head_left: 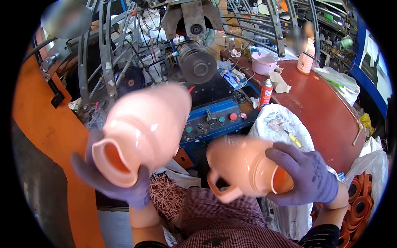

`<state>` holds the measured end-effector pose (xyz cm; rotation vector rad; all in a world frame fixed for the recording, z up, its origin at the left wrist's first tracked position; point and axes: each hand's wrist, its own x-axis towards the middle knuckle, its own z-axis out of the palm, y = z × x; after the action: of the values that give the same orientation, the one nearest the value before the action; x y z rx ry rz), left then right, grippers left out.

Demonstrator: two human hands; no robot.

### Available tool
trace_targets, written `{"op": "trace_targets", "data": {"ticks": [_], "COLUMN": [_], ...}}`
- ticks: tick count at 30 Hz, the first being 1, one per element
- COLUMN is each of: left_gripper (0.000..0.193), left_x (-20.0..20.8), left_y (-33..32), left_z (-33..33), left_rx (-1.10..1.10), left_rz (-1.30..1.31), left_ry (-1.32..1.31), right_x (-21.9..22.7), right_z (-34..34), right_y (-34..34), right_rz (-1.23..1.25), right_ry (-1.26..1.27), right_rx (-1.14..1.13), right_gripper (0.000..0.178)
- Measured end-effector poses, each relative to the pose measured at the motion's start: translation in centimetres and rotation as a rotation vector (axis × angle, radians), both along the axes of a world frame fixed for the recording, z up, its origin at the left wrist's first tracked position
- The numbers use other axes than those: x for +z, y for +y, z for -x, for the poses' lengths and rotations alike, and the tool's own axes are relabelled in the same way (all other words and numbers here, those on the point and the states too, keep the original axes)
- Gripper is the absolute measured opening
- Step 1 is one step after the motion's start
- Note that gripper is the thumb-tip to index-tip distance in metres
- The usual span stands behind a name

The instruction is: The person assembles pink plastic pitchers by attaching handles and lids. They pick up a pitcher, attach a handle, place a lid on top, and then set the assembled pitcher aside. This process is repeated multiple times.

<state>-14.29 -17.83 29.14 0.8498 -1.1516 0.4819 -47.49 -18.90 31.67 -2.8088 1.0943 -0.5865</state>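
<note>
My left hand (113,175), in a purple-grey glove, grips a large peach plastic jug (142,124) around its neck. The jug's spouted mouth faces me, and its body slants up and away to the right, slightly blurred. My right hand (304,175), gloved the same way, is closed round the neck of a second peach jug (237,165). That one lies nearly level, its mouth toward the right and its square handle (223,190) pointing down-left. The two jugs are apart, both held in the air above my lap.
Ahead stands a machine with a metal roller (197,62) and a blue control panel (213,120). A red-brown table (314,107) bears a spray can (266,94), a pink bucket (263,64) and a peach bottle (306,58). Below are a white bag (285,124), thin pink sticks (167,194) and orange-brown ringed parts (359,206).
</note>
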Motion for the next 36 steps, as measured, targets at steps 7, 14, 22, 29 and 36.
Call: {"op": "trace_targets", "data": {"ticks": [7, 14, 22, 29, 36], "left_gripper": [0.074, 0.061, 0.061, 0.059, 0.066], "left_x": [-5.0, -5.4, -3.6, -2.7, -2.4], "left_y": [-14.2, -26.2, -27.9, -27.3, -27.2], "left_z": [8.5, 2.7, 2.0, 2.1, 1.6], "left_rx": [0.093, 0.15, 0.157, 0.125, 0.124], "left_rz": [-0.221, -0.315, -0.357, -0.371, -0.395], "left_ry": [-0.629, -0.723, -0.992, -1.04, -1.081], "right_x": [-8.6, -8.8, -9.3, -9.4, -9.2], "right_z": [3.0, 2.7, 2.7, 3.0, 3.9], "right_y": [-1.2, -1.4, -2.3, -2.7, -2.6], "right_rz": [-0.337, -0.396, -0.412, -0.421, -0.383], "right_ry": [0.173, 0.059, 0.037, -0.038, -0.142], "right_rx": [-0.132, -0.147, -0.151, -0.156, -0.09], "right_gripper": [0.078, 0.079, 0.081, 0.078, 0.079]}}
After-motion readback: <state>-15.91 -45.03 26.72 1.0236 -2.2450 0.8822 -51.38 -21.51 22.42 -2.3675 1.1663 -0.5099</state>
